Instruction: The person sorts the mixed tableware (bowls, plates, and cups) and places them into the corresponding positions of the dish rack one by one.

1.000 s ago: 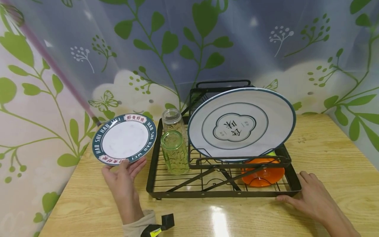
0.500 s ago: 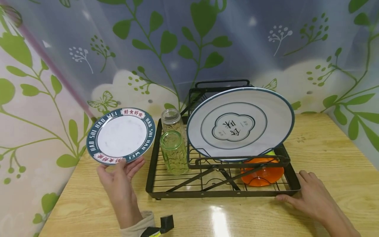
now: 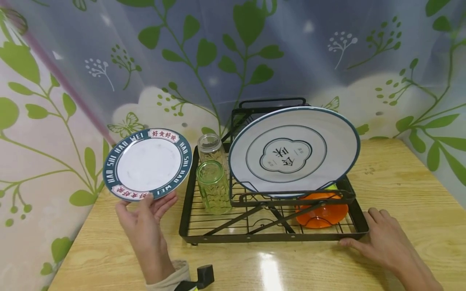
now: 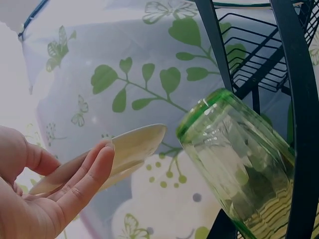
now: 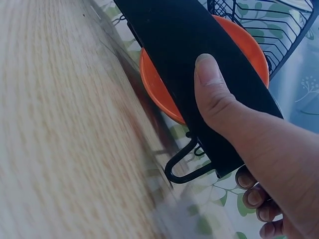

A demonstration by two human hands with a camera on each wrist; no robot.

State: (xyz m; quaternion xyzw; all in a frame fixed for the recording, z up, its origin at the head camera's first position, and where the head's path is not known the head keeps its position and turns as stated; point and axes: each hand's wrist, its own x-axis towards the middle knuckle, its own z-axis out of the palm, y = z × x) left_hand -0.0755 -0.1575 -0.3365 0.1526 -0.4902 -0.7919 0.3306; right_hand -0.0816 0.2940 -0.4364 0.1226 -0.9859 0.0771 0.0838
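Note:
My left hand [image 3: 143,226] pinches the near rim of a small white plate [image 3: 149,165] with a lettered blue-green border, thumb on top and fingers beneath. That plate is tilted in the air left of a black dish rack [image 3: 269,237]. In the left wrist view it shows edge-on, close to an upside-down green glass [image 4: 239,164]. At the rack's front right corner my right hand [image 3: 382,238] grips the frame, its thumb pressed on the outer side in the right wrist view. A large white plate [image 3: 295,151] with a blue rim leans on the rack's upper tier.
Behind the green glass stands a clear glass [image 3: 210,145], also upside down. An orange bowl [image 3: 322,214] sits on the rack's lower tier at the right, under the upper shelf. The wooden table [image 3: 233,266] meets a leaf-patterned cloth [image 3: 204,68] at the back.
The small plate in my left hand has risen a little and shifted slightly left, its face turning more toward the head camera. My right hand stays on the rack corner.

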